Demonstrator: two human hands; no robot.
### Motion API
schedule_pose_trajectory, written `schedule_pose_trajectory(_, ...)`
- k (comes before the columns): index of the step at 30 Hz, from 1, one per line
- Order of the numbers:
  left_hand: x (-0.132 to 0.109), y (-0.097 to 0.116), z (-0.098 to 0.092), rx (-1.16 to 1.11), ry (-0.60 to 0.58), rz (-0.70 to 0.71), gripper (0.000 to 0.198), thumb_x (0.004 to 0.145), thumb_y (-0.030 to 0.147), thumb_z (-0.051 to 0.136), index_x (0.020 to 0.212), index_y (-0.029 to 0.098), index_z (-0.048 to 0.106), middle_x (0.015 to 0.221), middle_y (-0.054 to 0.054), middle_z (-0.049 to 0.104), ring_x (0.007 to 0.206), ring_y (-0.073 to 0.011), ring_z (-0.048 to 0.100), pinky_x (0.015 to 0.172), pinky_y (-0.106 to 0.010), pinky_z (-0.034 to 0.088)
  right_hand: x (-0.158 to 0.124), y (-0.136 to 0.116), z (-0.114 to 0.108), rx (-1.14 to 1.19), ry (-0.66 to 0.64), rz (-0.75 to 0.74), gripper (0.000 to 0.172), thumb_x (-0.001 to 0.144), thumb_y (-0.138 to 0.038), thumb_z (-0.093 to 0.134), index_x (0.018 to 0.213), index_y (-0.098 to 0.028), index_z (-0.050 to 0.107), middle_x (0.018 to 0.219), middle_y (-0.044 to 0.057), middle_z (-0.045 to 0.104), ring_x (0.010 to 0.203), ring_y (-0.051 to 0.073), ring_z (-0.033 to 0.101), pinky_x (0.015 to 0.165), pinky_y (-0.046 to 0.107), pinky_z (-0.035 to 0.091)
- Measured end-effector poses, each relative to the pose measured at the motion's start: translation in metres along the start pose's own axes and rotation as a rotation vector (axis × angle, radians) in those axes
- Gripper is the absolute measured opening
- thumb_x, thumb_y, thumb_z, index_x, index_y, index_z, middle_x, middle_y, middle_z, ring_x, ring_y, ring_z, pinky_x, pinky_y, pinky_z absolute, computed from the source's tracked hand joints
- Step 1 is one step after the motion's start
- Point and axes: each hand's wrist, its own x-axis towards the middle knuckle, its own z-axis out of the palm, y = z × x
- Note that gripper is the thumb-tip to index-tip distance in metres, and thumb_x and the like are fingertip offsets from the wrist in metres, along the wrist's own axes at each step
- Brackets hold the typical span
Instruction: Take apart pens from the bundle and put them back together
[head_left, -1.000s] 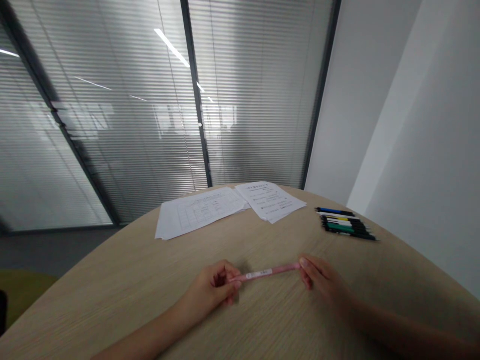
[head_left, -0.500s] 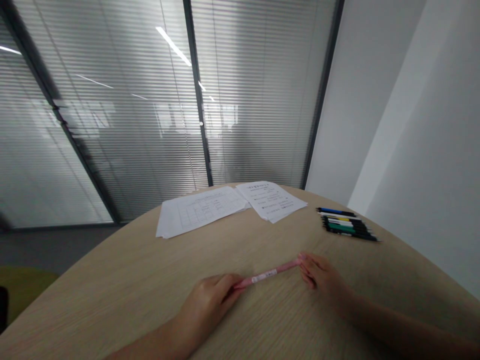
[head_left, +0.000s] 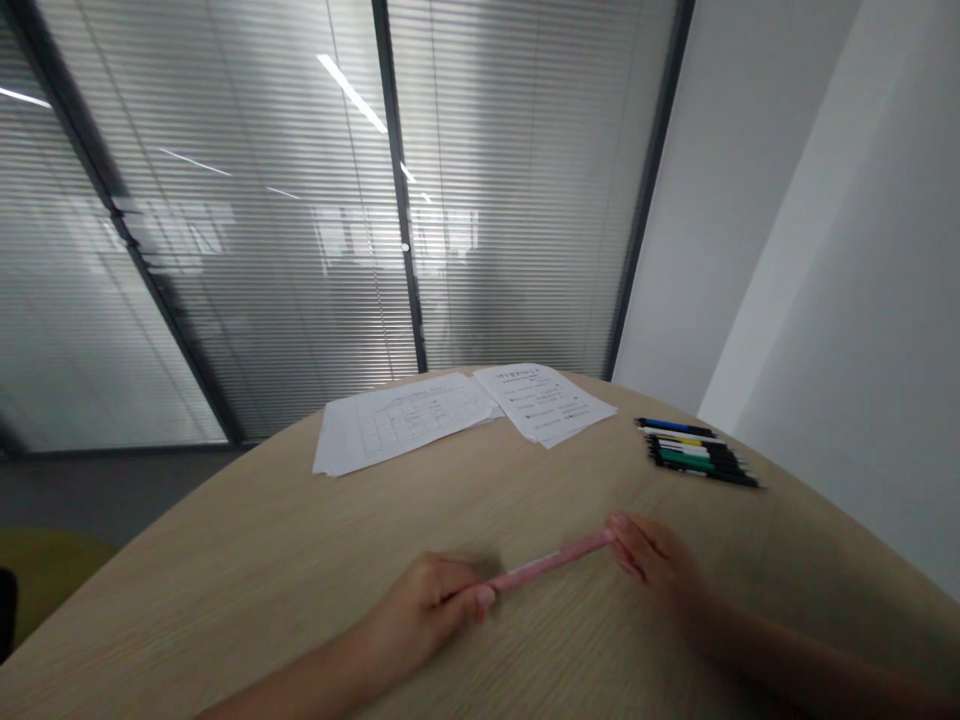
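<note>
A pink pen (head_left: 551,562) lies almost level just above the wooden table top, slanting up to the right and blurred by motion. My left hand (head_left: 427,610) closes around its lower left end. My right hand (head_left: 651,560) presses its fingertips against the upper right end. The pen spans the gap between my hands, and its left tip is hidden in my left fingers.
Two sheets of printed paper (head_left: 405,425) (head_left: 544,402) lie at the far edge of the rounded wooden table (head_left: 225,600). A row of several dark and coloured pens (head_left: 697,455) lies at the far right. Glass walls with blinds stand behind.
Both hands and the pink pen have shifted slightly right and toward me. My left fingers have curled further around the pen's end. The papers and pen row have barely moved in view.
</note>
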Motion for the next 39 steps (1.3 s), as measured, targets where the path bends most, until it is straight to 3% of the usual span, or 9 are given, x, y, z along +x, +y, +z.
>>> schedule_pose_trajectory(6, 0.0, -0.002, -0.002, -0.63, -0.079, -0.414, 0.051, 0.072, 0.061, 0.044, 0.045, 0.017, 0.044, 0.037, 0.008, 0.027, 0.035, -0.0057, 0.018, 0.038, -0.022, 0.01, -0.009, -0.004, -0.006, -0.112, 0.073, -0.205, 0.049, 0.083, -0.058, 0.02, 0.054, -0.022, 0.036, 0.051, -0.002, 0.041, 0.047, 0.013, 0.041, 0.048, 0.025, 0.036)
schedule_pose_trajectory(14, 0.004, -0.011, -0.009, -1.135, -0.13, -0.491, 0.046, 0.066, 0.05, 0.06, 0.044, 0.017, 0.038, 0.036, 0.01, 0.027, 0.031, -0.0021, 0.015, 0.033, -0.019, 0.006, -0.015, -0.004, -0.006, -0.166, 0.062, -0.603, 0.029, 0.092, -0.034, 0.021, 0.073, -0.023, 0.04, 0.064, -0.001, 0.046, 0.058, 0.013, 0.046, 0.054, 0.023, 0.04)
schedule_pose_trajectory(17, 0.004, -0.009, -0.008, -1.142, -0.091, -0.503, 0.048, 0.066, 0.05, 0.061, 0.041, 0.017, 0.038, 0.035, 0.01, 0.027, 0.03, -0.0014, 0.016, 0.032, -0.018, 0.006, -0.015, -0.001, -0.004, -0.174, 0.052, -0.609, 0.023, 0.092, -0.03, 0.022, 0.078, -0.023, 0.039, 0.07, 0.0, 0.045, 0.063, 0.013, 0.046, 0.059, 0.024, 0.041)
schedule_pose_trajectory(20, 0.005, -0.006, -0.005, -1.076, 0.058, -0.532, 0.046, 0.065, 0.053, 0.061, 0.045, 0.014, 0.047, 0.036, 0.008, 0.033, 0.031, -0.0015, 0.023, 0.033, -0.016, 0.01, -0.013, 0.001, -0.002, -0.178, 0.051, -0.562, 0.023, 0.092, -0.028, 0.022, 0.078, -0.023, 0.039, 0.071, 0.0, 0.044, 0.063, 0.013, 0.046, 0.059, 0.024, 0.041)
schedule_pose_trajectory(25, 0.008, -0.004, 0.0, -1.039, 0.268, -0.519, 0.04, 0.057, 0.047, 0.071, 0.075, 0.015, 0.056, 0.052, 0.006, 0.05, 0.039, -0.0024, 0.037, 0.036, -0.014, 0.021, -0.008, 0.002, 0.0, -0.222, 0.084, -0.448, 0.02, 0.09, -0.026, 0.027, 0.074, -0.023, 0.039, 0.066, -0.002, 0.044, 0.058, 0.012, 0.045, 0.054, 0.022, 0.04)
schedule_pose_trajectory(28, 0.008, -0.008, 0.0, -0.912, 0.277, -0.411, 0.047, 0.05, 0.044, 0.076, 0.082, 0.016, 0.055, 0.053, 0.007, 0.05, 0.04, -0.0037, 0.039, 0.037, -0.015, 0.026, -0.004, 0.005, 0.001, -0.25, 0.069, -0.397, 0.019, 0.087, -0.025, 0.03, 0.072, -0.022, 0.042, 0.065, -0.002, 0.045, 0.058, 0.013, 0.047, 0.053, 0.023, 0.039)
schedule_pose_trajectory(31, 0.009, -0.01, 0.0, -0.788, 0.274, -0.388, 0.043, 0.045, 0.036, 0.079, 0.073, 0.016, 0.054, 0.052, 0.009, 0.048, 0.042, -0.0033, 0.039, 0.038, -0.015, 0.028, -0.002, 0.006, 0.001, -0.25, 0.048, -0.373, 0.018, 0.086, -0.024, 0.033, 0.074, -0.021, 0.046, 0.066, -0.001, 0.049, 0.06, 0.013, 0.049, 0.054, 0.024, 0.04)
schedule_pose_trajectory(35, 0.009, -0.007, -0.001, -0.707, 0.304, -0.449, 0.03, 0.061, 0.039, 0.067, 0.065, 0.015, 0.05, 0.048, 0.007, 0.054, 0.034, -0.0019, 0.034, 0.034, -0.015, 0.021, -0.001, 0.005, 0.001, -0.246, 0.028, -0.38, 0.015, 0.084, -0.023, 0.038, 0.076, -0.021, 0.051, 0.067, 0.0, 0.052, 0.061, 0.014, 0.05, 0.056, 0.024, 0.04)
schedule_pose_trajectory(39, 0.009, -0.005, 0.001, -0.719, 0.304, -0.484, 0.034, 0.07, 0.047, 0.054, 0.059, 0.016, 0.046, 0.042, 0.003, 0.057, 0.028, -0.0031, 0.035, 0.032, -0.016, 0.021, -0.002, 0.004, 0.002, -0.215, 0.06, -0.464, 0.011, 0.082, -0.021, 0.042, 0.077, -0.021, 0.053, 0.063, 0.0, 0.052, 0.056, 0.013, 0.049, 0.053, 0.024, 0.04)
